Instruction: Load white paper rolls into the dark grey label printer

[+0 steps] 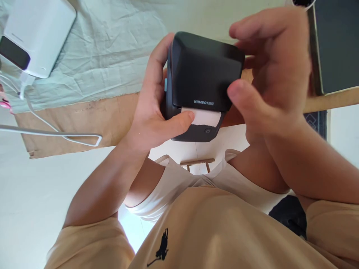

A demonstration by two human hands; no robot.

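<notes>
A black label printer point(207, 71) marked NIIMBOT is held up in front of me, over the table's near edge. White label paper point(206, 117) sticks out of its front slot, above a round power button. My left hand point(157, 101) grips the printer's left side, with the thumb lying on the paper and the other fingers behind the body. At the printer's right side is my right hand point(272, 63), slightly blurred, its thumb and fingers apart. The thumb tip is at the lid's right edge; whether it presses there I cannot tell.
A white device with a dark display point(36, 33) lies at the upper left, a white cable point(56, 130) trailing from it past the table edge. A dark flat panel point(338, 45) lies at the right. Pale green cloth point(112, 41) covers the table. Below is a wooden stool point(198, 162).
</notes>
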